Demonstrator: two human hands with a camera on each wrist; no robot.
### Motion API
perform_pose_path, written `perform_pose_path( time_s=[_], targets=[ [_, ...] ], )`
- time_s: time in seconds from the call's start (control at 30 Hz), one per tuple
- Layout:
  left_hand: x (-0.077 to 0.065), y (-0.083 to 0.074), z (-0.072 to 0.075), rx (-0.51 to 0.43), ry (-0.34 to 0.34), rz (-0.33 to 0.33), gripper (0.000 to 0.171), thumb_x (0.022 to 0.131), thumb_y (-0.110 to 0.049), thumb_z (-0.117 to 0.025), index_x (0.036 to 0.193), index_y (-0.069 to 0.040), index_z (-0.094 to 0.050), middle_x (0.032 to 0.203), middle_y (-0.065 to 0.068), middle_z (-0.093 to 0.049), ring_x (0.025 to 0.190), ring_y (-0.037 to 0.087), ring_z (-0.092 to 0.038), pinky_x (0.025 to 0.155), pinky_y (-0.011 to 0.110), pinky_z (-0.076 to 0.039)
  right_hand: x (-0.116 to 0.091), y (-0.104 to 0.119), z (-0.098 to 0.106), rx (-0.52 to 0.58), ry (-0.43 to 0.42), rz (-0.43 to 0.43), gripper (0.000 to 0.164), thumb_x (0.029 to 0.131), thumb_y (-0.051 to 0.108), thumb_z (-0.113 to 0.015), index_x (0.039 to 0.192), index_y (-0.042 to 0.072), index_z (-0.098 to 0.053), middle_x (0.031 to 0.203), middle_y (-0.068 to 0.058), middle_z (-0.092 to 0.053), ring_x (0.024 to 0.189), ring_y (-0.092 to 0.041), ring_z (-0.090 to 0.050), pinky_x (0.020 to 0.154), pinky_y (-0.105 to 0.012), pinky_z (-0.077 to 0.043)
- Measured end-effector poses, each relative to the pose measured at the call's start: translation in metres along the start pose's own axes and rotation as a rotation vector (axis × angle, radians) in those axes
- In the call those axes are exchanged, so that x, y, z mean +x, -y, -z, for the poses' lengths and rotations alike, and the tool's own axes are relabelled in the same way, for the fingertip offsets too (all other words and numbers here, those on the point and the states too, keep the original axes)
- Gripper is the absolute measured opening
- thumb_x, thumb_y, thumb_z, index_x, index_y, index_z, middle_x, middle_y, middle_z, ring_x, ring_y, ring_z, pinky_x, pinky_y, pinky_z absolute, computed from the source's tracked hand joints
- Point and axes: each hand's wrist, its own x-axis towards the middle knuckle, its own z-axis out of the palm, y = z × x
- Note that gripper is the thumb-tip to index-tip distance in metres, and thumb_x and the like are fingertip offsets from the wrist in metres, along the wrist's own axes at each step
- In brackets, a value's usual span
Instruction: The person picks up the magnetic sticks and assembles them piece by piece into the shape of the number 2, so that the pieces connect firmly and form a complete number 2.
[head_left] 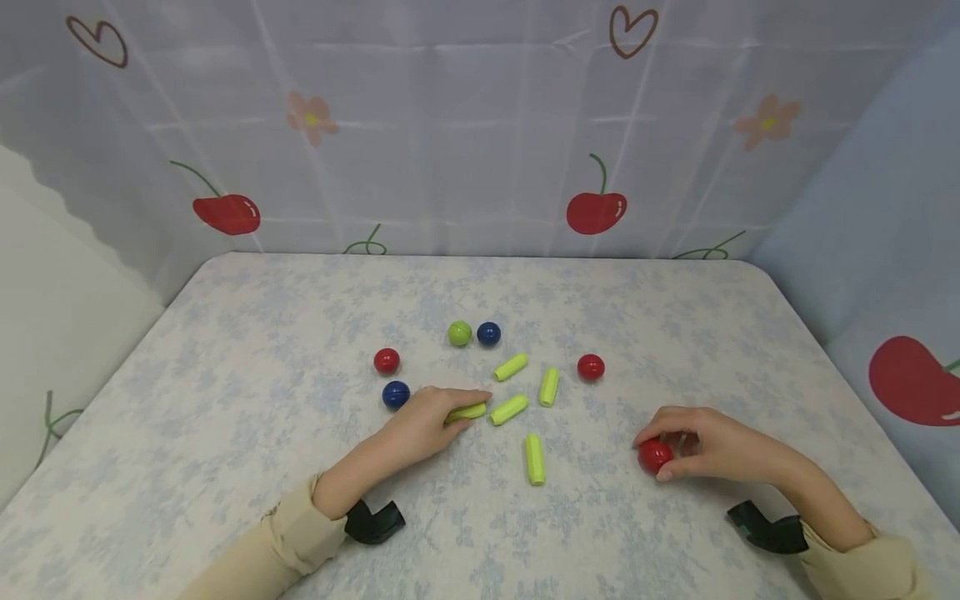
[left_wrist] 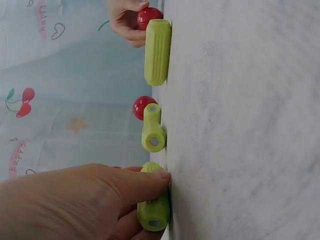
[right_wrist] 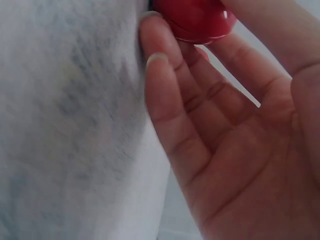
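My left hand [head_left: 422,427] pinches a yellow-green magnetic rod [left_wrist: 154,214] between thumb and fingers, low against the table. Its silver end shows in the left wrist view. Just right of that hand lie more yellow-green rods: one close to the fingertips [head_left: 509,409], one behind it [head_left: 512,367], one upright in the head view [head_left: 549,387] and one nearer the front [head_left: 535,459]. On the right, my right hand [head_left: 708,446] holds a red ball [head_left: 655,457] at the tabletop with thumb and fingers. Part of this ball is cut off in the right wrist view.
Beside the left hand are a blue ball [head_left: 396,395] and a red ball [head_left: 386,361]. Farther back, a green ball [head_left: 460,333] and another blue ball [head_left: 489,334] stand close together. Another red ball [head_left: 590,367] lies right of the rods. A curtain [head_left: 450,150] borders the table's back.
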Motion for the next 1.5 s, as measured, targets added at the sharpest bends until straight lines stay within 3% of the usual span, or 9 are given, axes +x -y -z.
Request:
perform_pose_path(
  time_s=[0.17,0.43,0.57,0.7,0.93,1.23,1.43,1.5],
  targets=[
    [0.001,0.002,0.002,-0.002,-0.042,-0.018,0.038,0.084,-0.003,-0.069,0.121,-0.009,-0.064,0.118,0.004,-0.062,0.109,0.017,-0.056,0.086,0.03,-0.047,0.002,0.002,-0.002,0.01,-0.023,-0.063,0.035,0.085,0.022,-0.071,0.116,0.01,-0.062,0.107,0.002,-0.06,0.084,-0.012,-0.056,0.068,-0.028,-0.05],
    [0.004,0.009,0.004,-0.15,-0.121,-0.044,0.033,0.08,-0.001,-0.073,0.112,-0.006,-0.068,0.108,0.002,-0.066,0.101,0.012,-0.059,0.08,0.023,-0.048,0.013,0.002,-0.005,0.036,-0.076,-0.116,0.037,0.084,0.024,-0.071,0.117,0.009,-0.06,0.112,-0.003,-0.06,0.088,-0.014,-0.058,0.072,-0.028,-0.051],
    [0.007,0.009,0.004,-0.24,-0.14,-0.001,0.03,0.08,-0.003,-0.073,0.11,-0.005,-0.069,0.106,0.001,-0.067,0.099,0.009,-0.06,0.081,0.022,-0.048,0.022,0.004,-0.008,0.132,-0.096,-0.158,0.039,0.084,0.02,-0.072,0.118,0.006,-0.057,0.115,-0.01,-0.057,0.091,-0.018,-0.062,0.074,-0.03,-0.052],
    [0.014,0.005,0.005,-0.313,-0.163,0.044,0.023,0.081,-0.006,-0.073,0.104,-0.009,-0.072,0.101,-0.004,-0.068,0.09,0.006,-0.06,0.073,0.024,-0.05,0.036,0.006,-0.014,0.166,-0.142,-0.163,0.04,0.083,0.014,-0.073,0.117,0.004,-0.056,0.115,-0.012,-0.056,0.091,-0.02,-0.062,0.075,-0.03,-0.052],
    [0.027,-0.006,0.002,-0.432,-0.17,0.027,0.023,0.082,-0.008,-0.073,0.105,-0.006,-0.072,0.103,-0.002,-0.064,0.093,0.011,-0.057,0.069,0.026,-0.05,0.067,0.016,-0.028,0.103,-0.269,-0.123,0.039,0.08,0.004,-0.074,0.115,0.004,-0.058,0.105,-0.006,-0.06,0.089,-0.02,-0.059,0.069,-0.029,-0.052],
    [0.037,-0.02,-0.008,-0.499,-0.175,0.041,0.024,0.081,-0.007,-0.074,0.104,-0.001,-0.071,0.103,0.009,-0.067,0.087,0.016,-0.061,0.068,0.026,-0.052,0.09,0.025,-0.042,0.192,-0.307,-0.053,0.037,0.081,0.001,-0.072,0.116,0.0,-0.058,0.106,-0.009,-0.059,0.092,-0.021,-0.062,0.074,-0.032,-0.052],
    [0.03,-0.053,0.007,-0.508,-0.168,0.04,0.021,0.081,0.001,-0.071,0.102,0.006,-0.069,0.1,0.015,-0.066,0.084,0.021,-0.062,0.068,0.022,-0.051,0.095,0.031,-0.049,0.219,-0.325,-0.048,0.037,0.082,0.001,-0.071,0.116,0.0,-0.058,0.106,-0.009,-0.06,0.092,-0.022,-0.061,0.074,-0.032,-0.052],
    [0.029,-0.057,0.009,-0.506,-0.168,0.04,0.021,0.081,0.001,-0.071,0.102,0.006,-0.069,0.1,0.015,-0.067,0.084,0.021,-0.062,0.068,0.021,-0.051,0.096,0.033,-0.05,0.225,-0.328,-0.056,0.038,0.081,0.0,-0.071,0.117,-0.001,-0.057,0.106,-0.009,-0.059,0.092,-0.022,-0.061,0.074,-0.032,-0.052]
  ],
)
